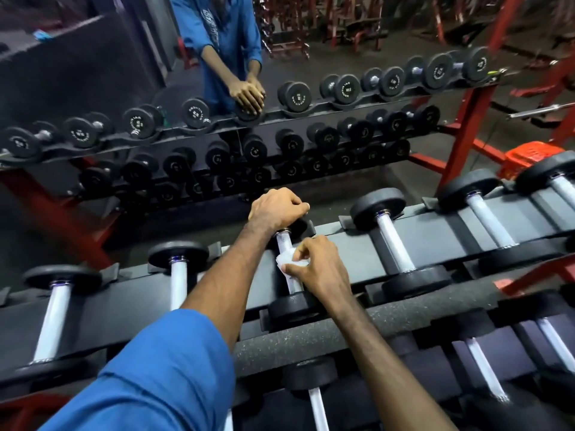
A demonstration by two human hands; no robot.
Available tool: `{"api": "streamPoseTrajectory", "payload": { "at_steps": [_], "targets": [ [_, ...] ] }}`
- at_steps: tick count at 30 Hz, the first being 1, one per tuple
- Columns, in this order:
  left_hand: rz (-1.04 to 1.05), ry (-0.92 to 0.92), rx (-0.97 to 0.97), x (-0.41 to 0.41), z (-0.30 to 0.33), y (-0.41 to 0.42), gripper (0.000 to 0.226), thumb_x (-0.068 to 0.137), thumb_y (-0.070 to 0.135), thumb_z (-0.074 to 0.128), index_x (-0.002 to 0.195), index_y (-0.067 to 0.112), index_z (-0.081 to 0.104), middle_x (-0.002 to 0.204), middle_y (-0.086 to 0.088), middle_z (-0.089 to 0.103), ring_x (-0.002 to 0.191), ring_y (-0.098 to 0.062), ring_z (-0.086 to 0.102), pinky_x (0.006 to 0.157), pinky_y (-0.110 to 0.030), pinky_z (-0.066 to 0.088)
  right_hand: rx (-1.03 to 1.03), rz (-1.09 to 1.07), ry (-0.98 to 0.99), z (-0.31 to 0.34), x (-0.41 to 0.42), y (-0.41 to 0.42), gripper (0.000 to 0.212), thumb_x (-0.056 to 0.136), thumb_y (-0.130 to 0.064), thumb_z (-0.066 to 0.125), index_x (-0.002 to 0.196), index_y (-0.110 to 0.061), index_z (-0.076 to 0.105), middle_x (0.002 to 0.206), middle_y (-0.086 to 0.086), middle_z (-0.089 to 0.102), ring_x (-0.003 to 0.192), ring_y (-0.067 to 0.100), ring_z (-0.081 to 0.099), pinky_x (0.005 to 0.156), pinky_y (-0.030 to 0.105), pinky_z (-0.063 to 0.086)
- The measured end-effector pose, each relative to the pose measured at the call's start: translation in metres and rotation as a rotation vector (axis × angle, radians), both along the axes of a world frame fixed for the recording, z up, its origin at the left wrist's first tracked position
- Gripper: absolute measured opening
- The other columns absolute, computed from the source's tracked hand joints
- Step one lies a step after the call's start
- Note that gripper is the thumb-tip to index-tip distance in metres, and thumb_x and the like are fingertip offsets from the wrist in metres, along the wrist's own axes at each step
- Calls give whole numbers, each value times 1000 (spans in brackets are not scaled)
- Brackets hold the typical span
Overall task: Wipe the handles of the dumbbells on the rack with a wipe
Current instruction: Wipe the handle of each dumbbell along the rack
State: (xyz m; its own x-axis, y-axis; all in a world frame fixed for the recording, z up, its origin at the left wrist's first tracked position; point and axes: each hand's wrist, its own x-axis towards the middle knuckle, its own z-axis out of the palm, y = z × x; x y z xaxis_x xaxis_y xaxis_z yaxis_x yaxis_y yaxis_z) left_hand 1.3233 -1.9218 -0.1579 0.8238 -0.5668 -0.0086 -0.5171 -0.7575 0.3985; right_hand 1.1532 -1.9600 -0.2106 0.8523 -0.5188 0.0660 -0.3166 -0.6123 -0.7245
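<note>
A black dumbbell lies on the top tier of the rack point(351, 259), its chrome handle point(284, 242) running away from me. My left hand point(275, 208) grips the far head of this dumbbell from above. My right hand point(320, 269) pinches a white wipe point(286, 262) around the middle of the handle. The near head point(294, 306) of the dumbbell shows below my right wrist. The far head is mostly hidden under my left hand.
More dumbbells lie on the same tier: two to the left point(179, 275), several to the right point(395, 244). A lower tier point(317, 399) holds others. A mirror point(217, 135) behind the rack reflects it all. Red frames point(466, 132) stand to the right.
</note>
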Motion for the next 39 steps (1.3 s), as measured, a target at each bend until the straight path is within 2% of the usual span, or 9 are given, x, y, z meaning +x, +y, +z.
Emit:
{"api": "streamPoseTrajectory", "payload": {
  "at_steps": [5, 9, 15, 20, 25, 31, 34, 37, 39],
  "targets": [
    [11, 3, 7, 0, -3, 1, 27, 90, 60, 64, 93, 41, 83, 96, 7, 79, 103, -24, 71, 83, -33, 48, 47, -50, 58, 4, 9, 0, 32, 76, -43, 84, 80, -23, 60, 84, -8, 67, 85, 19, 65, 71, 37, 54],
    [17, -32, 11, 2, -4, -1, 27, 90, 60, 65, 97, 41, 83, 94, 2, 78, 103, -26, 71, 88, -34, 52, 142, -66, 85, -8, -5, -2, 33, 73, -42, 87, 82, -22, 62, 79, -5, 70, 77, 20, 68, 68, 37, 55],
    [-1, -21, 11, -1, -2, 0, 28, 92, 59, 65, 98, 40, 84, 92, 2, 78, 103, -26, 71, 92, -37, 56, 240, -77, 43, 5, 23, -11, 31, 74, -43, 85, 84, -24, 63, 80, -6, 70, 81, 18, 68, 72, 39, 57],
    [0, -34, 16, 0, -1, 0, 28, 92, 58, 63, 98, 40, 83, 85, 2, 77, 99, -28, 72, 89, -35, 55, 320, -17, 119, -7, -10, -11, 26, 70, -33, 90, 81, -20, 70, 66, -6, 69, 66, 12, 67, 67, 36, 57],
    [-3, -27, 16, -1, -2, 2, 28, 92, 59, 63, 97, 41, 83, 84, 5, 76, 97, -24, 71, 85, -34, 53, 315, -61, 26, 11, 21, -15, 23, 75, -34, 87, 86, -22, 70, 71, -8, 69, 74, 12, 68, 73, 38, 58],
    [-16, -43, 6, 4, -7, 0, 29, 92, 60, 63, 102, 41, 84, 93, 3, 78, 100, -26, 71, 92, -36, 56, 356, 7, 142, -7, -12, -14, 27, 70, -31, 92, 81, -17, 71, 67, -4, 74, 69, 16, 73, 70, 38, 59],
    [-28, -43, 5, 4, -7, 1, 27, 92, 58, 64, 98, 40, 84, 88, 4, 77, 97, -25, 71, 89, -35, 56, 338, -20, 88, 2, 4, -17, 25, 72, -31, 90, 82, -18, 71, 68, -5, 74, 71, 16, 73, 71, 39, 60],
    [-41, -31, -35, 5, -8, 5, 26, 87, 58, 63, 98, 45, 82, 85, 9, 77, 96, -22, 72, 86, -34, 56, 303, -48, 34, 8, 20, -13, 22, 74, -32, 86, 84, -22, 69, 68, -6, 71, 72, 14, 69, 72, 41, 59],
    [-55, -2, -53, 6, -8, 8, 30, 81, 61, 61, 100, 50, 81, 93, 13, 79, 99, -18, 72, 90, -34, 57, 293, -40, 58, 4, 14, -11, 23, 74, -32, 86, 82, -21, 67, 68, -6, 71, 72, 14, 69, 71, 40, 59]
  ]
}}
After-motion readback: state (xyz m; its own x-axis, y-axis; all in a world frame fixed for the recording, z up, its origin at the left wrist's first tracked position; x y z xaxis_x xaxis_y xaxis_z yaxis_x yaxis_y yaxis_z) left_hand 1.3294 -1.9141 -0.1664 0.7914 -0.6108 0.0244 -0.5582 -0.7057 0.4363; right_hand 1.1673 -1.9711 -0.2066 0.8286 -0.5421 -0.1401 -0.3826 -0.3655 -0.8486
